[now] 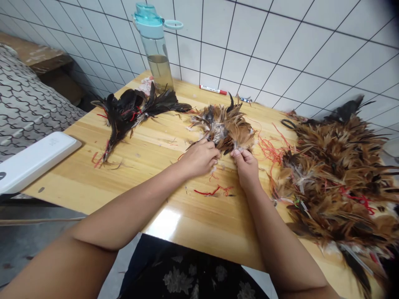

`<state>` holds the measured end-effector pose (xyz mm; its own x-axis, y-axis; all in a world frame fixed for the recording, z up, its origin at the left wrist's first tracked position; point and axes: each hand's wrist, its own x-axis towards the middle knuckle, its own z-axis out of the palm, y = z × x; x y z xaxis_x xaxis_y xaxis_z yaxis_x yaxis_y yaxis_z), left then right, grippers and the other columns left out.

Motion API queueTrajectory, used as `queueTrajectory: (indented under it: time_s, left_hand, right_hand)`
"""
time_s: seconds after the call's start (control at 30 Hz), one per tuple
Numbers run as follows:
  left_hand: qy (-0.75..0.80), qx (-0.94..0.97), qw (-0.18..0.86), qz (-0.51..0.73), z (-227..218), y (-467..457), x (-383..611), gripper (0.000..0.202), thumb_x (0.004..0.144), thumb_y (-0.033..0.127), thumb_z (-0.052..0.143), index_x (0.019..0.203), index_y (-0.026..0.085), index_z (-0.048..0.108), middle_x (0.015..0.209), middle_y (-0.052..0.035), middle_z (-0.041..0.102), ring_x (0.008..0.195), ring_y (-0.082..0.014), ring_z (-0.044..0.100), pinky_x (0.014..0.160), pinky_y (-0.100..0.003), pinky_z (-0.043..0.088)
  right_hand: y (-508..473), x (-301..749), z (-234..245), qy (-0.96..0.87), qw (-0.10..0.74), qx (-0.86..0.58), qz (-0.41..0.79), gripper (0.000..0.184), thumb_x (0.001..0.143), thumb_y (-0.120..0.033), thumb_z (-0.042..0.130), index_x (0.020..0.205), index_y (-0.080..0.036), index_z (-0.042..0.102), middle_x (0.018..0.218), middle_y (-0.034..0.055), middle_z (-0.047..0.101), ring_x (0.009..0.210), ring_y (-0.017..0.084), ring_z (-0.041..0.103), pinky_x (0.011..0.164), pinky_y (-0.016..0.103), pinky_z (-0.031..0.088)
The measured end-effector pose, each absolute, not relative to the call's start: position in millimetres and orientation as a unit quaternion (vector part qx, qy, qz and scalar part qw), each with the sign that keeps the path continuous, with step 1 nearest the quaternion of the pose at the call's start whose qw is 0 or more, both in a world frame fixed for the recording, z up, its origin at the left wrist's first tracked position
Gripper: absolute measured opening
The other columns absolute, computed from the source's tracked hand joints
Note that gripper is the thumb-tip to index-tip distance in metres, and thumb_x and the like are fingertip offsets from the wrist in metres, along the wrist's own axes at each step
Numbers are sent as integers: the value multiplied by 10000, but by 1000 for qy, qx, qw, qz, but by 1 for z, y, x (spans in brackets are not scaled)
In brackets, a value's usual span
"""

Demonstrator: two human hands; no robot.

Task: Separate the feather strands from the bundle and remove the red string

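A small heap of brown and grey feathers (215,124) lies mid-table, just beyond both hands. My right hand (247,168) pinches the pale quill ends of a tan feather bunch (240,135) between thumb and fingers, its tips fanned away from me. At the near left edge of the heap, my left hand (199,158) is closed with fingers curled under; what they grip is hidden. Short red strings (207,192) lie on the wooden table (193,224) between my forearms.
Black feather bunches (123,110) tied in red lie left. A big pile of brown feathers (336,166) covers the right side, beside tangled red string (272,149). A water bottle (158,62) and a red marker (213,89) are near the tiled wall; a white power bank (40,160) is at left.
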<state>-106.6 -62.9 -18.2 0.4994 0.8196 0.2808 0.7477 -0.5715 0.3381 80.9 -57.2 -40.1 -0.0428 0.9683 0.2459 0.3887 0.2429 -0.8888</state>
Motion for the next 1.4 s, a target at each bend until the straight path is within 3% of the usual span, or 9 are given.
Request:
queueTrajectory:
  time_s: [0.23, 0.37, 0.8, 1.1, 1.23, 1.4]
  left_hand:
    - [461, 867, 18, 189, -23, -65, -99, 38, 793, 134, 562, 799, 161, 589, 854, -87, 559, 862, -228, 467, 758, -344, 387]
    - [450, 866, 19, 216, -19, -65, -101, 131, 737, 129, 605, 850, 159, 546, 887, -82, 568, 882, -234, 468, 776, -340, 388]
    - [414, 877, -29, 241, -19, -65, -101, 63, 877, 170, 479, 878, 149, 539, 885, -83, 601, 861, -215, 501, 797, -328, 393]
    - [402, 872, -25, 277, -18, -64, -100, 170, 926, 211, 421, 852, 149, 560, 838, -78, 600, 826, -204, 488, 784, -331, 404]
    - [458, 829, -33, 319, -10, -62, -106, 188, 925, 189, 411, 932, 145, 594, 939, -96, 613, 917, -225, 485, 833, -362, 407]
    - [480, 826, -19, 297, -10, -60, -111, 178, 900, 219, 469, 890, 155, 635, 918, -91, 602, 920, -233, 474, 853, -381, 412]
  right_hand:
    - [-58, 78, -40, -640, 459, -527, 319, 224, 830, -350, 540, 713, -188, 640, 744, 30, 674, 741, 178, 603, 746, 316, 455]
    - [-57, 79, -43, -664, 441, -534, 283, 214, 827, -335, 545, 708, -192, 651, 741, 37, 672, 738, 185, 606, 734, 322, 450]
    - [-57, 78, -44, -726, 406, -500, 240, 220, 804, -277, 588, 600, -196, 610, 589, -2, 534, 595, 145, 507, 608, 281, 390]
    - [-56, 76, -42, -725, 398, -473, 305, 213, 772, -311, 607, 597, -191, 629, 588, -3, 529, 599, 141, 498, 607, 276, 383]
    - [-55, 79, -42, -642, 439, -517, 357, 202, 769, -349, 603, 659, -185, 647, 625, -10, 574, 624, 136, 493, 633, 276, 388]
    - [-56, 80, -39, -543, 493, -538, 415, 246, 775, -412, 602, 736, -176, 661, 642, -12, 578, 620, 128, 492, 619, 267, 387]
